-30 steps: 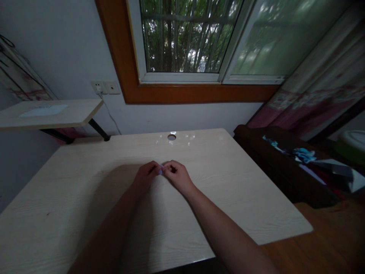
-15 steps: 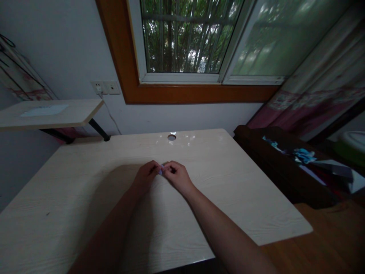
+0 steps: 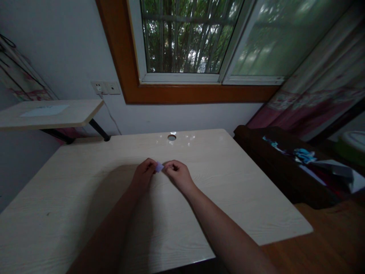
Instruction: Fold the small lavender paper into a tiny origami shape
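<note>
Above the middle of the desk, my left hand (image 3: 143, 174) pinches a small light-purple piece of paper (image 3: 159, 166) between thumb and fingers. The paper looks folded, with a pointed corner facing right; its left end is hidden in my fingers. Just right of that corner is my right hand (image 3: 177, 172), its fingers curled and the tips together. A narrow gap seems to separate them from the paper, and nothing shows in them. Both hands are low over the pale wood-grain desk (image 3: 228, 190).
A round cable hole (image 3: 171, 137) lies near the desk's back edge. On the left stands a raised shelf (image 3: 76, 114) with a white sheet (image 3: 45, 110) on it. A dark brown piece of furniture (image 3: 256, 152) at right carries blue crumpled items (image 3: 304, 155).
My right fingertips have come off the purple paper and shifted slightly right. My left hand has moved a little left with the paper, and more of it now shows.
</note>
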The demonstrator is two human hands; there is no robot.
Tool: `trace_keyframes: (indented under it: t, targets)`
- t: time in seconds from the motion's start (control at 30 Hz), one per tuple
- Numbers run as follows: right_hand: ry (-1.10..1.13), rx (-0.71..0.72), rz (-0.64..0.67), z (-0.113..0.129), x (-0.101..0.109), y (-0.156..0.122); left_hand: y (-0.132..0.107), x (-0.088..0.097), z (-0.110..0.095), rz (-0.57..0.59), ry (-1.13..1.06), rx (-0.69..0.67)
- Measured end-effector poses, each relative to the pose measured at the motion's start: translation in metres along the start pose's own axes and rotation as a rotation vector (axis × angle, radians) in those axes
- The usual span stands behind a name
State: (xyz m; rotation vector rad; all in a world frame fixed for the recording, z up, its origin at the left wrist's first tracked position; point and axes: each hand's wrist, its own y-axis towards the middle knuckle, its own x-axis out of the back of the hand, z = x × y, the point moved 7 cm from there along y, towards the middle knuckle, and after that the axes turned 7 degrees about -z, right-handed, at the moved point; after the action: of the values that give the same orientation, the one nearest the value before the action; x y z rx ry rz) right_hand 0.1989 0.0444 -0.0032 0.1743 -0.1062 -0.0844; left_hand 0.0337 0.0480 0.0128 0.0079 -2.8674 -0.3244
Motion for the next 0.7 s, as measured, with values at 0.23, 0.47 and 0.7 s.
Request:
trace_keyframes:
  t: [0.23, 0.47, 0.7]
  targets:
    - [0.015, -0.017, -0.025, 0.0036, 0.0028, 0.0004, 0.0016, 0.0035, 0.0004, -0.026, -0.002, 0.022]
    - [-0.032, 0.017, 0.070, 0.0046, -0.0047, -0.0022, 0.0010, -0.0030, 0.0009, 0.017, 0.006, 0.016]
    - [0.036, -0.031, 0.052, -0.0034, -0.0021, -0.0014, 0.0022, -0.0029, 0.0042, 0.049, 0.048, 0.064]
